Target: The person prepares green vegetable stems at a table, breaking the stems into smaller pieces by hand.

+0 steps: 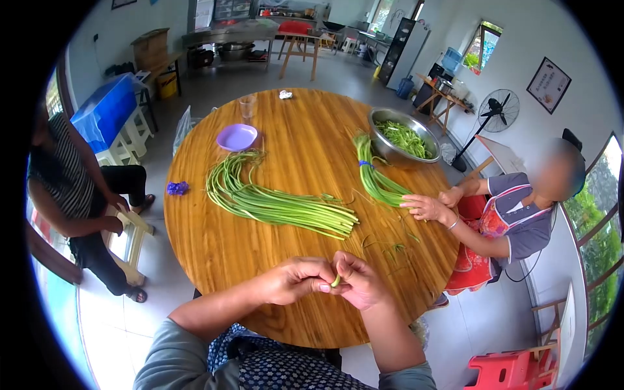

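Observation:
Near the front edge of the table, my left hand and my right hand meet, fingers pinched together. Between them a short bit of green garlic scape shows; the rest of it is hidden by my fingers. Just beyond my hands lies a loose pile of long garlic scapes, cut ends towards the right. To the right, a co-worker's hands rest at the end of a bundle of garlic scapes tied with a blue-purple band.
On the round wooden table stand a steel bowl of cut green pieces, a purple bowl and a clear cup. A crumpled purple band lies at left. Another person sits on the left.

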Motion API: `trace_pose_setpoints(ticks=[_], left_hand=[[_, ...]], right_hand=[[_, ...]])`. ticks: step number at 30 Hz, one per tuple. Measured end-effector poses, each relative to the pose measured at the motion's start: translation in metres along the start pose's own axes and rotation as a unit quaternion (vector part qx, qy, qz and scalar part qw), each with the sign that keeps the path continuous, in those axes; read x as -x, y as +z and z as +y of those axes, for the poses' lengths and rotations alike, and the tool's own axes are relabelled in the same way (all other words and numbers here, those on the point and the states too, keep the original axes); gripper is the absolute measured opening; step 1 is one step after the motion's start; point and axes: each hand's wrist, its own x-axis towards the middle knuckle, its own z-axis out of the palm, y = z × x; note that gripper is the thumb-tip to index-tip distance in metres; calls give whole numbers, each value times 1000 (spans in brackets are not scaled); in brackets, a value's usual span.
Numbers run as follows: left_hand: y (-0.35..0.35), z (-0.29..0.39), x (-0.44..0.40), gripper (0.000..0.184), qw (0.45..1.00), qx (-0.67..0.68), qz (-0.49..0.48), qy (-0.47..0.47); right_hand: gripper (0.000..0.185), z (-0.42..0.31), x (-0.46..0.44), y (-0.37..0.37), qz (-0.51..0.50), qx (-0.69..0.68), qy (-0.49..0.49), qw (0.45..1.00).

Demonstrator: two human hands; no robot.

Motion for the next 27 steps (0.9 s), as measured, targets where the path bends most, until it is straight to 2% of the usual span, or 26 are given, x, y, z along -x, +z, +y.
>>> trace_pose_setpoints(ticks=[2,3,4,5,6,8,9,11,12,14,15,17,18,19,20,21,22,23,24,26,27], left_hand=[[2,2,3,7,996,-76,35,-30],[2,2,3,7,996,-76,37,-30],[1,1,3,8,985,-147,70,-57],[0,1,4,10,967,-217,105,-85],[1,2,3,10,966,-219,109,-85],[7,5,2,12,947,-284,126,-85],[8,1,3,12,946,-285,128,-87],[5,-12,3,14,911,-379,166,-1],[4,-15,3,14,909,-380,169,-1],[3,-17,5,13,902,-388,189,14],[3,-18,6,13,901,-388,191,12],[1,-18,7,12,897,-400,184,41],[1,-16,6,12,896,-402,187,42],[0,-14,4,13,919,-331,212,-22],[0,-12,3,14,934,-256,236,-86],[0,-9,1,14,933,-256,239,-87],[1,-5,-2,16,930,-219,251,-153],[3,-4,-4,18,923,-180,261,-218],[6,-12,-2,18,923,-179,261,-218],[11,-28,-2,19,922,-98,299,-225],[12,-33,1,19,923,-96,300,-223]], right_hand=[[18,0,1,0,6,-4,15,1000],[19,-3,1,2,83,80,-13,993],[20,-5,-1,3,156,164,-41,973],[24,-7,-1,3,169,248,-49,953],[24,-5,-3,2,164,250,-48,953],[28,2,-6,-2,215,415,-90,879],[28,3,-7,-1,213,415,-89,880],[26,4,-12,3,251,425,-90,865],[26,6,-14,3,248,427,-90,865],[27,12,-16,3,237,351,-102,900],[27,11,-16,3,235,351,-100,901],[28,4,-16,5,185,164,-24,969],[28,4,-16,10,182,165,-23,969],[26,7,-15,18,218,387,-126,887],[25,11,-18,25,239,582,-221,745],[21,16,-22,28,227,644,-319,657],[21,17,-23,28,226,644,-317,658],[19,18,-25,27,219,691,-342,598],[17,19,-26,25,211,734,-366,532],[17,20,-25,22,209,745,-355,524],[18,20,-24,19,213,717,-348,566]])
